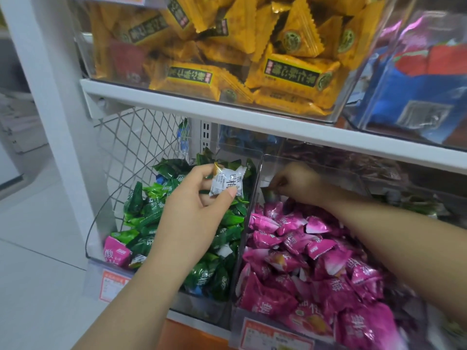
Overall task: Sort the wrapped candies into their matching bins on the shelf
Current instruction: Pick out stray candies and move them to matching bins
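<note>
The left hand (192,200) is up over the green candy bin (97,223), thumb and fingertips pinching a white wrapped candy (227,184) by its lower edge, printed face toward the camera. Beneath it lies a heap of green wrapped candies (149,218), and there's a stray: one pink wrapped candy (116,251) sits at the front left corner of that heap, just behind the orange price label (112,286).

Over to the right hand (297,183): it's reaching deep into the back of the neighbouring pink candy bin (255,322), fingers bunched downward and closed on a dark green wrapper (270,194) right by the clear wall between the two bins. Pink candies (316,261) fill that bin to the front.

On the shelf (227,114) above, a clear bin holds yellow triangular packets (252,59); beside it, blurred blue packets (409,97).
</note>
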